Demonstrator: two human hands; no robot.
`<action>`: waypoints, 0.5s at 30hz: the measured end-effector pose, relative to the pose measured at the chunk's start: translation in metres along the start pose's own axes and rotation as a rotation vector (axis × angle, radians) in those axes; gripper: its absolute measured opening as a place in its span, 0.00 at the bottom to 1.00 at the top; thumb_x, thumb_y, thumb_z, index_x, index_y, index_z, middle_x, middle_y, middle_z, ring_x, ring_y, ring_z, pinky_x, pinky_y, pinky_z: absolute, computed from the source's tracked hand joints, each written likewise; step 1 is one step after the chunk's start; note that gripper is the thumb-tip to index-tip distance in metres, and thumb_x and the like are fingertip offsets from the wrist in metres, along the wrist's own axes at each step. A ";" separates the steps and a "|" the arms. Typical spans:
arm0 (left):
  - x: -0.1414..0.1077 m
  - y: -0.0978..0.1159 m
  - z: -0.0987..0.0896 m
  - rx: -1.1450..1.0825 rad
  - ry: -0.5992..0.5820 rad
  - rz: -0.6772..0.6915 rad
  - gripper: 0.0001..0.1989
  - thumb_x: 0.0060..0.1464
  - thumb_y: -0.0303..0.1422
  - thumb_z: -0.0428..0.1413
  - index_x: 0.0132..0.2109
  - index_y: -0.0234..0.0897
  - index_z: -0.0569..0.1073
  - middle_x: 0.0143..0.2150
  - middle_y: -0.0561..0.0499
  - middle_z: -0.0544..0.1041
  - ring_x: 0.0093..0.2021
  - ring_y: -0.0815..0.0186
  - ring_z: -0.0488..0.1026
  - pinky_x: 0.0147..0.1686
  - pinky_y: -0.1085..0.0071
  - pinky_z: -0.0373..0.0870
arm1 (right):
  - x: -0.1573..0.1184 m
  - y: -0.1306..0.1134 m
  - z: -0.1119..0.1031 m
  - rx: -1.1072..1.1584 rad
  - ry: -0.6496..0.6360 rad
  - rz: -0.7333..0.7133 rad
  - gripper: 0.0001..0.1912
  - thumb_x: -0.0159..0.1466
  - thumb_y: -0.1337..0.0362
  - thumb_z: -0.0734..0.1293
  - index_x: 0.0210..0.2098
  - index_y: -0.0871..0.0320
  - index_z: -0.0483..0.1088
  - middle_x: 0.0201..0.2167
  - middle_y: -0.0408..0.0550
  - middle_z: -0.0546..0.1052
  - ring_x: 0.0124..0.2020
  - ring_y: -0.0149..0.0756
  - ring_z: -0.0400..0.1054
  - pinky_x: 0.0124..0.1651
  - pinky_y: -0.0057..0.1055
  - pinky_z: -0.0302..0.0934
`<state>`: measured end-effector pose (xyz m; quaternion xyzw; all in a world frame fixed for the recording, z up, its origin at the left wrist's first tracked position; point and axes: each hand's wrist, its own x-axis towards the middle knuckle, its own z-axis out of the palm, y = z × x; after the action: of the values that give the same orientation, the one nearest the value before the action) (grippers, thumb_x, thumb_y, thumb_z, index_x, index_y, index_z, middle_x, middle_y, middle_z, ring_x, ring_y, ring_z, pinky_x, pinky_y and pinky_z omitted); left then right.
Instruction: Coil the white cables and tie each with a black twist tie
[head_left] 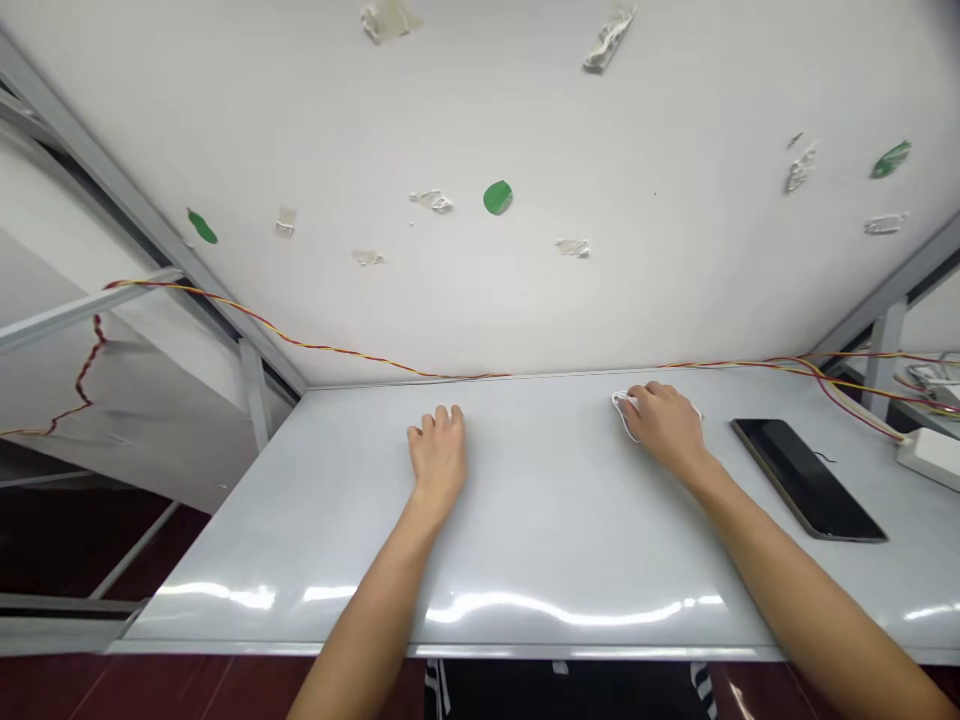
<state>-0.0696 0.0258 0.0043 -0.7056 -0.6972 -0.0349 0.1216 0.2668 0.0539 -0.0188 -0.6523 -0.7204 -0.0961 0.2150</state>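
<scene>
Far L, I've got a gray metal frame [257, 395] w/ a twisted red-yellow wire [322, 347] draped over its crossbar, running down to the back edge of the glossy gray tabletop [540, 520]. Next, L of ctr, my left hand [437, 450] rests palm-down on the top, fingers loosely bent; palm's hidden, so I can't tell if it's clenched or holding anything. Behind, on the white panel [675, 290], a round green sticker [498, 197] sits approx. mid, w/ torn tape bits around it. R of ctr, my right hand [666, 425] is grasping a white cord [619, 396] near the back edge; a loop pokes out on the thumb side, rest mostly covered. Just R of that hand, a black-screened smartphone [806, 480] lies flat, set at an angle. Far R, a white block [934, 458] w/ red & yellow wires going into its L end.
</scene>
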 end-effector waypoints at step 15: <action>-0.010 0.031 0.003 -0.739 -0.042 0.490 0.17 0.65 0.37 0.49 0.58 0.43 0.71 0.53 0.45 0.72 0.48 0.60 0.74 0.50 0.64 0.70 | -0.029 -0.083 -0.004 0.719 -0.174 -0.138 0.14 0.67 0.55 0.63 0.42 0.56 0.74 0.35 0.48 0.78 0.33 0.36 0.72 0.35 0.32 0.66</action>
<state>-0.0390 0.0167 -0.0050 -0.8467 -0.4523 -0.2377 -0.1485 0.1877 0.0152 -0.0166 -0.4909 -0.7658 0.2047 0.3615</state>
